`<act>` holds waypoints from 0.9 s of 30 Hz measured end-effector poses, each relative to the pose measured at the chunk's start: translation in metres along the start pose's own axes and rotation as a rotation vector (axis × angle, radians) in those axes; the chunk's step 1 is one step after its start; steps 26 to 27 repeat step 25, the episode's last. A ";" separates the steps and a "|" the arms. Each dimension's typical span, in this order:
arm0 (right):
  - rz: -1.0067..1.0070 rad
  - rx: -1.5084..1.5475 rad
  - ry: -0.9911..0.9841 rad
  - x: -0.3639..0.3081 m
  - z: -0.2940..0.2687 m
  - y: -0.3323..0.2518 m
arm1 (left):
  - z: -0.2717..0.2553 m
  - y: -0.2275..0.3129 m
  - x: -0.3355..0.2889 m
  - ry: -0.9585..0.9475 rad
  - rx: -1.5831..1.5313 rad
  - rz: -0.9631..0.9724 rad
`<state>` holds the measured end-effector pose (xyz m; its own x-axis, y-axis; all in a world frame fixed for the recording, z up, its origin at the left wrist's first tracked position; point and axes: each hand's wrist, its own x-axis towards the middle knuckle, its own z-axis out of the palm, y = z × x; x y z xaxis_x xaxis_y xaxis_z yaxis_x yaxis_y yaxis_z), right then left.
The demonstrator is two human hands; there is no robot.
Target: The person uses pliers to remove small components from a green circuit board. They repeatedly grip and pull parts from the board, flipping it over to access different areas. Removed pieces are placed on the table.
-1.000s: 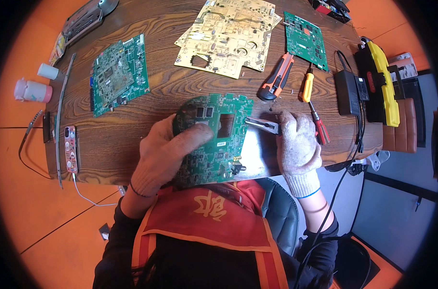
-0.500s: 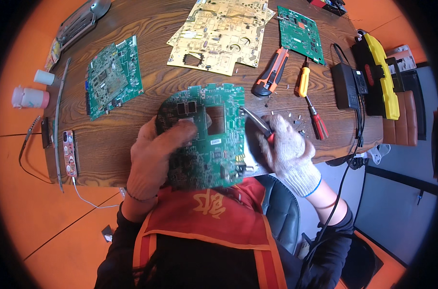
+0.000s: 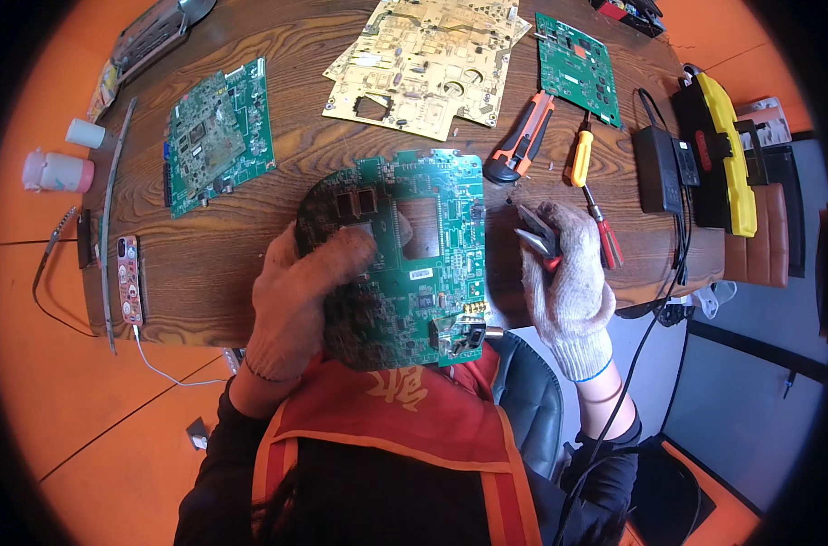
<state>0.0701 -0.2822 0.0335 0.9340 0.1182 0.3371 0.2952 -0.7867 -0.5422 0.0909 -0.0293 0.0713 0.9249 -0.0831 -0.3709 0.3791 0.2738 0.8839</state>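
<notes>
My left hand (image 3: pixel 295 291), in a knitted work glove, is closed on the left side of a green circuit board (image 3: pixel 418 318), its thumb lying across the board's face. The board has one rounded side, a rectangular cut-out and connectors at its lower right corner. It is held up above the table's near edge. To the right of the board, my gloved right hand (image 3: pixel 573 282) is closed round a pair of pliers (image 3: pixel 538 234). Their metal jaws stand apart, pointing toward the board without touching it. A bit of red handle shows by my fingers.
On the wooden table (image 3: pixel 204 282), tan circuit boards (image 3: pixel 414 82) lie at the back and green boards (image 3: pixel 582 68) on both sides. A utility knife (image 3: pixel 521 141), screwdrivers (image 3: pixel 579 159), a black power adapter (image 3: pixel 660 168) and a yellow-black toolbox (image 3: pixel 725 155) are right; a phone (image 3: pixel 130 280) lies left.
My right hand has drawn the pliers away from the board's right edge, and their jaws have parted. The board has shifted slightly to the right in my left hand.
</notes>
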 end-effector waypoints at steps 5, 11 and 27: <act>0.058 0.074 -0.105 0.002 0.006 -0.002 | -0.003 -0.001 0.000 -0.065 -0.015 -0.042; 0.078 0.117 -0.108 -0.002 0.014 -0.004 | -0.001 0.002 -0.001 -0.059 -0.105 -0.060; -0.013 -0.242 -0.058 0.004 0.018 0.009 | -0.006 -0.006 0.002 0.009 0.075 -0.105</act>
